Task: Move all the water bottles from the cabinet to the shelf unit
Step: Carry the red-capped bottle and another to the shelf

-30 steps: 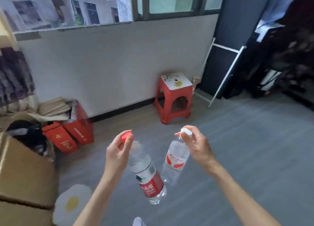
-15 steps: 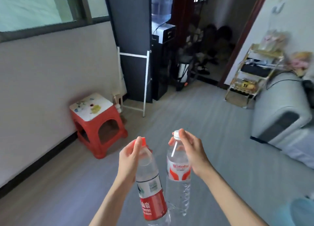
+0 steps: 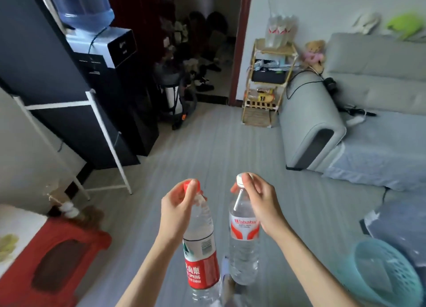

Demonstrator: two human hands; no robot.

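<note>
Now | left hand fingers pinch red-capped bottle; right hand fingers pinch white-capped bottle; both clear, hanging

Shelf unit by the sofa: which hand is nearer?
Right. The right hand, holding the white-capped bottle, sits on the shelf unit's side; the left hand, with the red-capped bottle, is farther left.

Counts: 2 hands, left hand & right hand. 2 water bottles, 1 per hand: red-cap bottle hangs under left, white-cap bottle under right. More bottles far ahead on shelf unit, too blurry to count. 1 red stool left of hands, 1 teal basket right.
</note>
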